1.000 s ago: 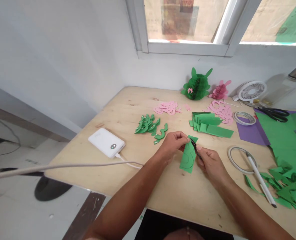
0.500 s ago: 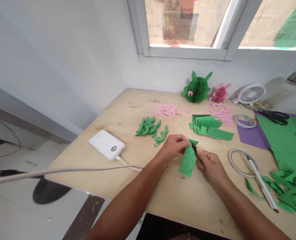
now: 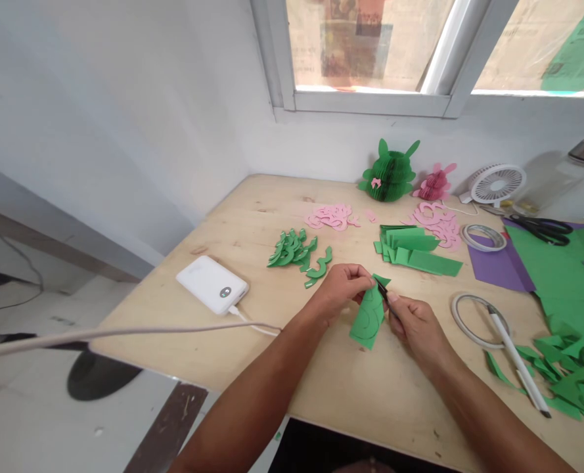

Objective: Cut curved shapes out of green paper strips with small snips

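Observation:
My left hand pinches the top of a green paper strip that has curved outlines drawn on it. The strip hangs down tilted above the table. In my right hand is a pair of dark scissors; my fingers hide most of the handles. Their blades meet the upper right edge of the strip, close to my left fingertips. Left of my hands lie curved green paper cutouts. Beyond them is a stack of green paper strips.
A white power bank with a cable lies left. Pink paper cutouts and a green honeycomb paper figure are behind. On the right are a white pen, a tape roll, green scraps and black-handled scissors.
The lower end of the green strip has swung slightly left. Both hands stay in nearly the same place, with the blades still at the strip's upper edge.

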A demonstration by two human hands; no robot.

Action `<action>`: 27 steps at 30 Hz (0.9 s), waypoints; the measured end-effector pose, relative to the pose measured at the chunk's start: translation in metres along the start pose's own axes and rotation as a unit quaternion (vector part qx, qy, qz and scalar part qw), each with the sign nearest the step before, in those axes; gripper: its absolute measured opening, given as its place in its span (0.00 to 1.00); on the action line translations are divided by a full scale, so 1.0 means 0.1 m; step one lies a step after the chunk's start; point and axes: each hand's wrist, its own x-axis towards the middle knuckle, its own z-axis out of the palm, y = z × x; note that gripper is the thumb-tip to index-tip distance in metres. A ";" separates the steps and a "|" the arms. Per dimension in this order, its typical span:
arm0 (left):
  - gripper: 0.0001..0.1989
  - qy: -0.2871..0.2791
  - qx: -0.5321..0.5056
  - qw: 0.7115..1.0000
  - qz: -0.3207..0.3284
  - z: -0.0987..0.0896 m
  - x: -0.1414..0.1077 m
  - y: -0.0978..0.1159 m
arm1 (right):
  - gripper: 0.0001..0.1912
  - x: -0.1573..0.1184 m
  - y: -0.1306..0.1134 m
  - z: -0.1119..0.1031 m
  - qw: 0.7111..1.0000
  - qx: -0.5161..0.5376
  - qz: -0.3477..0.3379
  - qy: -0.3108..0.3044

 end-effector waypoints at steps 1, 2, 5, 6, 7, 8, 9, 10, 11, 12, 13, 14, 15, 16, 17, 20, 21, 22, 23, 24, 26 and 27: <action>0.07 0.001 0.000 1.000 -0.001 0.00 0.00 0.00 | 0.31 0.00 0.00 0.00 1.000 0.000 0.000 -0.001; 0.07 0.002 0.000 1.000 -0.001 0.00 0.00 0.01 | 0.31 0.00 0.00 0.00 1.000 0.001 0.000 -0.001; 0.06 0.003 0.003 1.000 -0.002 0.00 0.00 0.00 | 0.30 0.00 0.00 0.00 1.000 0.001 -0.003 -0.001; 0.06 0.003 0.006 1.000 -0.003 -0.01 0.01 0.00 | 0.30 0.00 0.00 0.00 1.000 0.000 -0.001 -0.002; 0.06 0.004 0.011 1.000 -0.002 -0.01 0.01 -0.01 | 0.29 0.00 0.00 0.00 1.000 -0.001 0.000 -0.003; 0.06 0.005 0.016 1.000 -0.002 -0.02 0.02 -0.02 | 0.29 0.00 0.00 0.00 1.000 -0.003 0.000 -0.003; 0.06 0.006 0.020 1.000 -0.001 -0.02 0.03 -0.02 | 0.29 -0.01 0.00 0.00 1.000 -0.005 0.000 -0.003; 0.05 0.006 0.024 1.000 0.001 -0.02 0.03 -0.03 | 0.29 -0.01 0.00 0.00 1.000 -0.007 0.000 -0.003; 0.05 0.006 0.026 1.000 0.002 -0.03 0.03 -0.03 | 0.29 -0.01 0.00 0.00 1.000 -0.008 0.000 -0.002; 0.05 0.005 0.027 1.000 0.002 -0.03 0.04 -0.03 | 0.29 -0.01 -0.01 0.00 1.000 -0.010 0.000 -0.002; 0.05 0.003 0.027 1.000 0.002 -0.03 0.04 -0.03 | 0.29 -0.01 -0.01 0.00 1.000 -0.011 0.001 -0.002; 0.05 0.002 0.027 1.000 0.000 -0.04 0.04 -0.04 | 0.29 -0.01 -0.01 0.00 1.000 -0.013 0.003 -0.003; 0.05 0.000 0.028 1.000 -0.001 -0.04 0.04 -0.04 | 0.29 -0.01 -0.01 0.00 1.000 -0.015 0.006 -0.003; 0.05 0.000 0.030 1.000 -0.002 -0.05 0.04 -0.04 | 0.29 0.00 -0.01 -0.01 1.000 -0.018 0.007 -0.005; 0.05 0.000 0.033 0.999 -0.004 -0.06 0.05 -0.04 | 0.30 0.00 -0.01 -0.01 1.000 -0.021 0.006 -0.007; 0.05 -0.003 0.044 0.999 -0.009 -0.07 0.06 -0.05 | 0.31 0.01 -0.01 -0.03 1.000 -0.028 -0.003 -0.013; 0.05 -0.006 0.046 0.999 -0.011 -0.08 0.06 -0.05 | 0.31 0.01 -0.01 -0.03 0.999 -0.029 -0.004 -0.014; 0.05 -0.009 0.047 0.999 -0.014 -0.08 0.07 -0.05 | 0.31 0.01 -0.01 -0.03 0.999 -0.031 -0.004 -0.014; 0.05 -0.012 0.049 0.999 -0.017 -0.09 0.07 -0.04 | 0.31 0.01 -0.01 -0.04 0.999 -0.032 -0.004 -0.012; 0.05 -0.013 0.050 0.998 -0.019 -0.09 0.07 -0.04 | 0.31 0.01 -0.01 -0.04 0.999 -0.033 -0.005 -0.011; 0.05 -0.013 0.053 0.998 -0.021 -0.09 0.06 -0.04 | 0.32 0.01 0.00 -0.04 0.999 -0.036 -0.008 -0.008; 0.05 -0.013 0.053 0.998 -0.020 -0.09 0.06 -0.04 | 0.32 0.00 0.00 -0.03 0.999 -0.037 -0.008 -0.007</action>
